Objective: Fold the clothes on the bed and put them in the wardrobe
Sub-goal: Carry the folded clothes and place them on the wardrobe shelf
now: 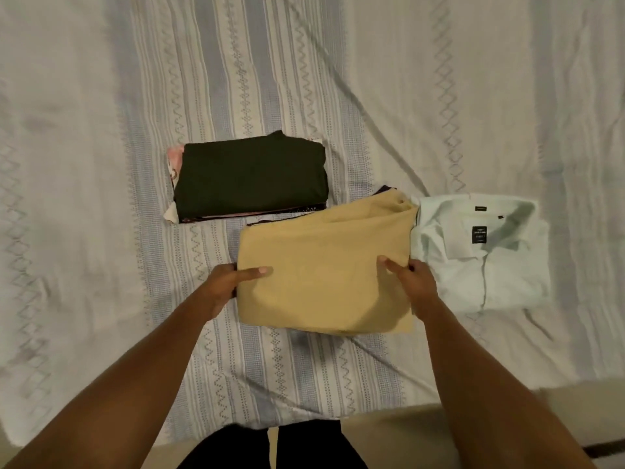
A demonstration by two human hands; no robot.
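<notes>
Tan garment point(324, 265) — gripped by left hand point(225, 282) and right hand point(414, 282).

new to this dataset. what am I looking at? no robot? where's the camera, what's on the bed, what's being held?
There is no robot here. A person works with bare hands, and the single picture comes from a wide-angle camera worn on their head, looking forward and down. The two arms coming in from the bottom are therefore the wearer's own.

The surface is a bed covered by a striped sheet. On it lies a folded stack with a dark garment on top and pink patterned cloth showing beneath it. To the right lies a folded white collared shirt.

The left hand and right hand each grip a side edge of a folded tan garment, thumbs on top and fingers underneath. The wardrobe is not in view.
</notes>
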